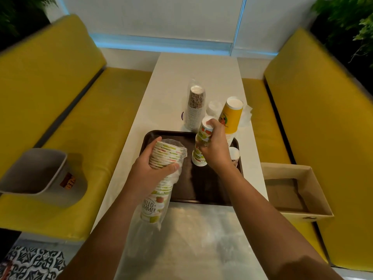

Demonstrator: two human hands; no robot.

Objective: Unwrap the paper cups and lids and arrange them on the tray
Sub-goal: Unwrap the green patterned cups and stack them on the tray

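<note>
In the middle of the frame, the left hand (149,164) curls its fingers and thumb round a wrapped stack of fruit-print cups (167,152). It holds the stack tilted above the left part of the dark tray (201,188), and the clear plastic sleeve (149,235) hangs loose off the stack's lower end. Just to the right, the right hand (215,150) grips a shorter bare stack (202,136) of the same print. This stack stands upside down on the tray, with one fingertip on its top.

A single cup (234,156) sits at the tray's right edge. Behind it rises a yellow cup stack (231,118); it may stand on the tray's far corner or on the white table (181,77), as the hand hides its base. Further up the table are a brown-patterned stack (195,106) in its wrapper and some clear lids (214,109).

A grey bin (40,172) sits on the yellow bench at lower left, and an open cardboard box (292,190) at lower right.
</note>
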